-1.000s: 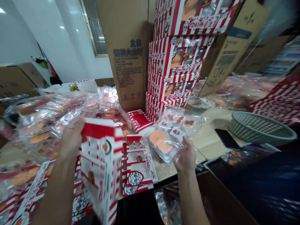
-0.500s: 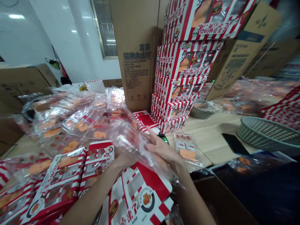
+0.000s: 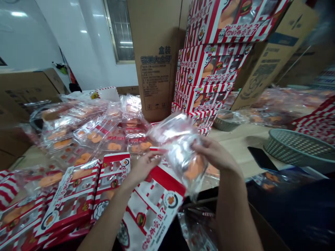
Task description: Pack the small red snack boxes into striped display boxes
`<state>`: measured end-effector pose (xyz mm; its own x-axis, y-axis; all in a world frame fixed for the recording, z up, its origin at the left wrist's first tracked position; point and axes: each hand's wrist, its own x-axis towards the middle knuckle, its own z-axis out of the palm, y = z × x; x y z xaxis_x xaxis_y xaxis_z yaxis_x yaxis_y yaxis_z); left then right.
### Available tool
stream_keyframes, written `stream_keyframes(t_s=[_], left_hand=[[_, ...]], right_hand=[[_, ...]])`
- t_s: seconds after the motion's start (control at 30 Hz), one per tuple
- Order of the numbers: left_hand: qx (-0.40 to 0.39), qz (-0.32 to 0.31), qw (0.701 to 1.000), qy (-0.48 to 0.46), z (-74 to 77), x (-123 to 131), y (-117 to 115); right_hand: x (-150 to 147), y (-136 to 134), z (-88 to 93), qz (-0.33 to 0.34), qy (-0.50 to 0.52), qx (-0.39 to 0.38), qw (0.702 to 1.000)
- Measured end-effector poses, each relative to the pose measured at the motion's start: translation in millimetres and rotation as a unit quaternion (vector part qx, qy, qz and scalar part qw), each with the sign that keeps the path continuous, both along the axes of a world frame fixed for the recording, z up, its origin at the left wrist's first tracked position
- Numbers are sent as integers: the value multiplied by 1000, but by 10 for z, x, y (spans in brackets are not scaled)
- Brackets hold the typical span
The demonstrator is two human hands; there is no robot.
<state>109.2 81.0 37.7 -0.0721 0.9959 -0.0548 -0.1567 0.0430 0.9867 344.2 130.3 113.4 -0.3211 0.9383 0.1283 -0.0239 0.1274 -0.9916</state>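
A clear plastic bag [image 3: 181, 150] with an orange item inside is raised above the table, and my right hand [image 3: 214, 153] grips its right side. My left hand [image 3: 141, 166] reaches up to the bag's lower left edge, but I cannot tell whether it holds the bag. Under my hands lies an open red-and-white striped carton [image 3: 154, 202] with a cut-out window. Flat striped boxes [image 3: 69, 197] and many bagged orange items [image 3: 89, 136] cover the table to the left.
Striped boxes stand stacked [image 3: 209, 66] against brown cardboard cartons [image 3: 157, 59] at the back. On the wooden table [image 3: 235, 139] to the right lie a grey woven basket [image 3: 300, 150], a black phone [image 3: 261, 158] and more bagged items [image 3: 272, 111].
The bag has risen and moved right, now held up in front of me. My hands have shifted apart, and the striped carton lies lower and flatter.
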Motion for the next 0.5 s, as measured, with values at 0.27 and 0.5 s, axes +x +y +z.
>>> stream_keyframes(t_s=[0.27, 0.5], left_hand=[[-66, 74, 983, -154, 59, 28, -140], [-22, 91, 996, 1, -125, 31, -220]], right_hand=[[-323, 4, -222, -216, 264, -21, 940], [-616, -106, -624, -56, 201, -143, 968]])
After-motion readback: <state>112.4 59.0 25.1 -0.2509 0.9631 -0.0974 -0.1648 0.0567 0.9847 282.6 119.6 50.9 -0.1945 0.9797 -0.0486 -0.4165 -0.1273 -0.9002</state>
